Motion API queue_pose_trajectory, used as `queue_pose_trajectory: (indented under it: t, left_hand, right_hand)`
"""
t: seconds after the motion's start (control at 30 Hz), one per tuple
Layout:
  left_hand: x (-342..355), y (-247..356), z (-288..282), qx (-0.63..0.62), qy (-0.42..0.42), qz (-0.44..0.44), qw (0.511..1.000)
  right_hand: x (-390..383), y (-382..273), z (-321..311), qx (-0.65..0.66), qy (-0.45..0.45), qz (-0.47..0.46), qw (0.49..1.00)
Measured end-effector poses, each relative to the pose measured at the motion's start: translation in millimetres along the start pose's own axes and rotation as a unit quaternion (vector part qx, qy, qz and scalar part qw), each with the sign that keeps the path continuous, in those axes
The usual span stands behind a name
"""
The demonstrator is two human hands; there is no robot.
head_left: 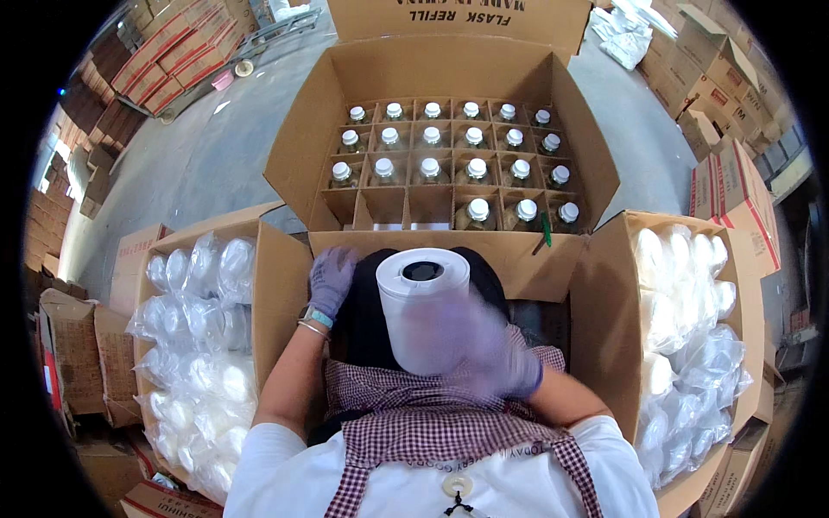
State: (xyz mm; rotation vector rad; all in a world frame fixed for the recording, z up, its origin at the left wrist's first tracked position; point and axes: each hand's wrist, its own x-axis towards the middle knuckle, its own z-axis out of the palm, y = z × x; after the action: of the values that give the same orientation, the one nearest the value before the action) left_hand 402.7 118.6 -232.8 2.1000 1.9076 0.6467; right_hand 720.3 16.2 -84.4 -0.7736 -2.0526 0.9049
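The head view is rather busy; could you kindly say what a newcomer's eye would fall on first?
Probably the white cylinder with a dark round opening near the picture's centre, the blurred, purple-gloved right hand across its side. Next would come the rows of white-capped clear bottles in the brown divided cardboard box ahead. Bagged pale items fill open-topped cardboard boxes at left and right.

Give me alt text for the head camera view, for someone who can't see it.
A blurred, gloved right hand overlaps a white cylinder with a dark round top opening; the gloved left hand is by the left knee. Ahead, an open divided carton holds white-capped bottles. Open boxes of bagged items flank both sides.
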Motion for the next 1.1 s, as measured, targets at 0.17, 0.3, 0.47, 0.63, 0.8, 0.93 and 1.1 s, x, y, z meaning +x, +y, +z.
queue_pose_trajectory:
  t: [0.17,0.3,0.47,0.63,0.8,0.93,1.1]
  left_hand:
    - [13,104,8,-0.087,0.019,0.229,0.969]
    - [-23,159,6,-0.544,-0.46,0.222,0.666]
    - [-81,100,36,-0.678,-0.191,-0.079,0.705]
    - [-153,171,-73,-0.408,-0.171,0.04,0.896]
    - [-82,102,-106,-0.556,-0.458,0.075,0.69]
    - [-138,138,-52,-0.49,-0.238,-0.011,0.838]
    - [-134,128,-64,-0.556,-0.254,0.037,0.79]
  right_hand:
    - [30,-17,-50,-0.08,-0.198,-0.087,0.973]
    - [42,-99,-23,-0.124,-0.275,-0.291,0.908]
    - [25,-56,-35,-0.062,-0.181,-0.024,0.981]
    - [-3,-7,-25,-0.121,-0.067,0.283,0.949]
    - [32,-97,-30,-0.209,-0.322,-0.253,0.888]
    - [24,24,-13,-0.003,-0.125,0.205,0.971]
    - [41,-49,-16,-0.161,-0.215,-0.075,0.96]
